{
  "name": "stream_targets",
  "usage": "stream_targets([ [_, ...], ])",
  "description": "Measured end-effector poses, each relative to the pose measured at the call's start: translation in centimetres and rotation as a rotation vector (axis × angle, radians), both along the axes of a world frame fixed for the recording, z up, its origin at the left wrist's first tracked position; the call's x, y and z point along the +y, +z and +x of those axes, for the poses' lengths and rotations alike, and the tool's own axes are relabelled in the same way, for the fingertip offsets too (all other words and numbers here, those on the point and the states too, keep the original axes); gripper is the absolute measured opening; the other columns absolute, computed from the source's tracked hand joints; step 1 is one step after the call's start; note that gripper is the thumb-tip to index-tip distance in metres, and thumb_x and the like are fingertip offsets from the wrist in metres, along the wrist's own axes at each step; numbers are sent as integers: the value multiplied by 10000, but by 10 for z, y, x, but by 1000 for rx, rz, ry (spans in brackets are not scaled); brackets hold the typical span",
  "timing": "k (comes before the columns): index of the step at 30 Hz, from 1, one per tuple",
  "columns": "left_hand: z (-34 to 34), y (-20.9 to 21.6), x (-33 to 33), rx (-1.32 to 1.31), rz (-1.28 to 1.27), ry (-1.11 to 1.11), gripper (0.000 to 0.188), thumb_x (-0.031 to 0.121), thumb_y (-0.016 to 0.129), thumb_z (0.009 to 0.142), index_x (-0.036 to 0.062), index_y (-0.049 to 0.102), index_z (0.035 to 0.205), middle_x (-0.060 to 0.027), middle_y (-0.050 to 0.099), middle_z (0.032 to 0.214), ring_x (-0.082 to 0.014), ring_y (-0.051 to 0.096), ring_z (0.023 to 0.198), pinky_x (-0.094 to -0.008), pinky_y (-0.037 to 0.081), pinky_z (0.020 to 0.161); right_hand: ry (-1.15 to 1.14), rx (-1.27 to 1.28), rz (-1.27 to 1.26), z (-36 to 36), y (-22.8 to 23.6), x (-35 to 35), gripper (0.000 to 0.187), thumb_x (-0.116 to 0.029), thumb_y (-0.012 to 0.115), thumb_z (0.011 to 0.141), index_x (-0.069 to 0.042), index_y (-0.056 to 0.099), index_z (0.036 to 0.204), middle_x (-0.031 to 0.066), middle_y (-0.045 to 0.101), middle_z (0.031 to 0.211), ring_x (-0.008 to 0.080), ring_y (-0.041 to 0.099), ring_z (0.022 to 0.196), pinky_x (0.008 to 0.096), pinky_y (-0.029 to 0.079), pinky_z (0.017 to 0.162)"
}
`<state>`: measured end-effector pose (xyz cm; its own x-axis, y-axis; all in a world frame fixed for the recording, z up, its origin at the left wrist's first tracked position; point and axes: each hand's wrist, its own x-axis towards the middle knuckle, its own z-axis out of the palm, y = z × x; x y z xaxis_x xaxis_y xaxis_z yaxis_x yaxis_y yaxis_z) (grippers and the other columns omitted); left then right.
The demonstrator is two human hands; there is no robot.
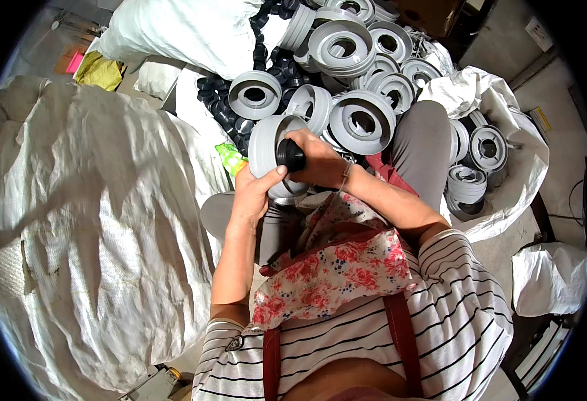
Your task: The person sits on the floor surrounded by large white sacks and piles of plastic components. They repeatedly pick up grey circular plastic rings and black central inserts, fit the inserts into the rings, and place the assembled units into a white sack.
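Above my lap, my left hand (255,190) grips the lower side of a grey round plastic housing (262,144), its thumb along the rim. A black ribbed plastic cap (290,155) sits at the middle of the housing's open face. My right hand (321,159) is closed round that cap, fingers curled over its top and far side; its fingertips are partly hidden. Just beyond my hands lies a pile of similar grey ring-shaped housings (362,122). Many loose black caps (221,100) are heaped to the left of that pile.
A large white woven sack (99,247) fills the left side. Another full white sack (180,33) lies at the far left. To my right, an open white sack (517,180) holds several grey housings with black centres (487,148). A small white bag (551,279) stands at far right.
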<state>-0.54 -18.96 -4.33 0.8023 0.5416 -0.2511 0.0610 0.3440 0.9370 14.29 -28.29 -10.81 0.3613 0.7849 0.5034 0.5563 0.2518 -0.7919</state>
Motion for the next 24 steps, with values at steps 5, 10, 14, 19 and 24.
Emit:
stream_targets([
  [5,-1,-5,-8,62,274,-34,336,70,723,719,4,594,1022,-24,632,903,-98,575,789,-245,463,739,135,350,-113,6,3,-5,677,-13,774,603,-9,460,1202,88,471,1105,168,527,1056,311,477,910],
  [10,-2,-7,-8,46,486,-56,366,42,754,662,19,589,988,-11,636,871,-85,574,785,-247,469,733,211,519,86,8,7,-5,663,56,719,587,-29,457,1190,63,496,1119,158,517,1073,302,428,946],
  [14,-3,-3,-11,20,559,-42,358,34,766,647,10,614,971,-20,654,875,-94,589,777,-243,482,744,278,647,40,5,6,-4,684,67,718,638,-28,395,1233,63,525,1118,148,504,1107,315,462,924],
  [19,-6,-7,-19,22,810,-21,409,73,796,615,17,636,987,-43,640,950,-125,598,839,-270,474,768,401,1036,85,3,3,2,627,35,692,727,-8,386,1272,84,543,1153,157,557,1052,292,474,896],
  [24,-10,-19,3,107,1132,-208,856,116,796,620,2,375,1357,-143,504,1295,-216,498,1176,-319,382,982,431,1166,50,7,8,5,616,-3,686,728,21,404,1274,79,535,1178,157,544,1074,284,461,904],
])
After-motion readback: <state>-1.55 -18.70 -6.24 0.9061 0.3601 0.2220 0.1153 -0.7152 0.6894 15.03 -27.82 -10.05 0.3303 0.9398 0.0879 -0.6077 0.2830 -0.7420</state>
